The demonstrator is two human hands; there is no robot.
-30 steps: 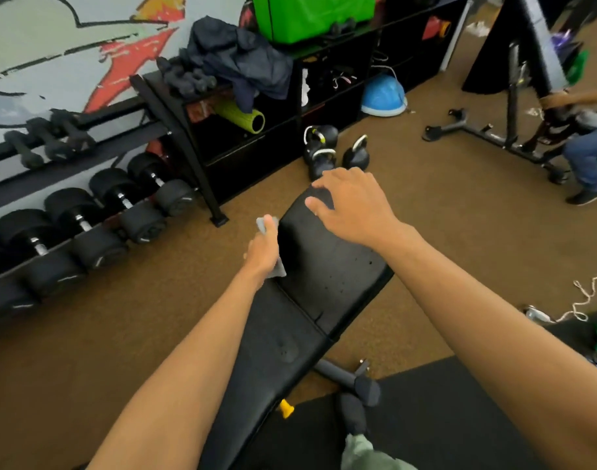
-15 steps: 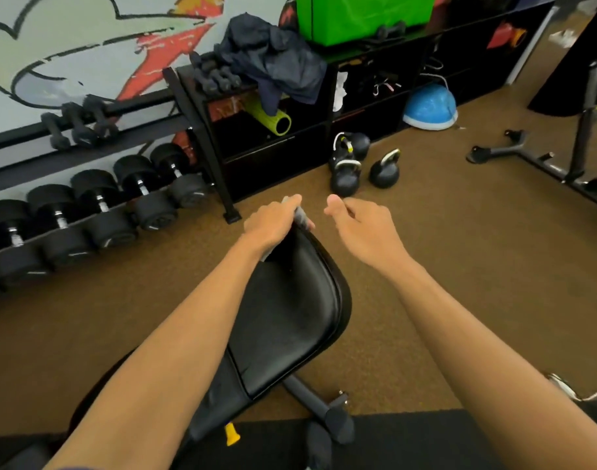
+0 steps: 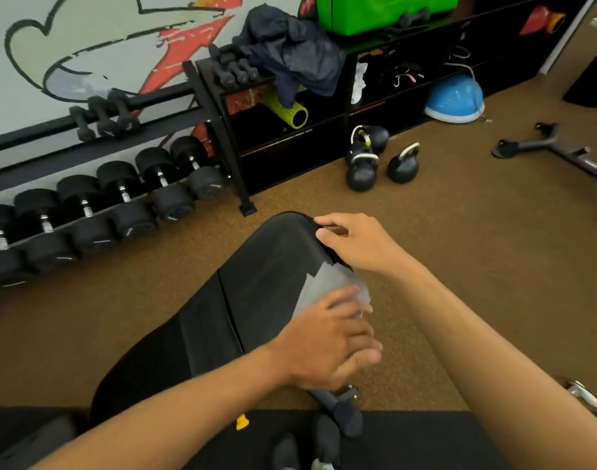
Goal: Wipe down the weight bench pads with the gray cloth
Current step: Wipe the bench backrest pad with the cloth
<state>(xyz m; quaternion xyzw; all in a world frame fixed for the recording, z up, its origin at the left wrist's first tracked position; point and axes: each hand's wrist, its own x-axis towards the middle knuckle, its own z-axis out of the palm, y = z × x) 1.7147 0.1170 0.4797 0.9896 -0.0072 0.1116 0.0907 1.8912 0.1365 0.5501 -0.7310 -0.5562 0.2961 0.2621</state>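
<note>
The left hand (image 3: 327,337) lies flat, fingers spread and blurred, pressing the gray cloth (image 3: 319,288) onto the right edge of the black bench pad (image 3: 270,266). Just beyond the cloth, the right hand (image 3: 358,244) grips the pad's far corner with curled fingers. Kettlebells (image 3: 380,161) stand on the floor behind.

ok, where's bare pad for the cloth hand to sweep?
Bare: the upper pad from the seam to the gray cloth under the left hand; also the lower pad. Crowded: the far right corner, gripped by the right hand.
</note>
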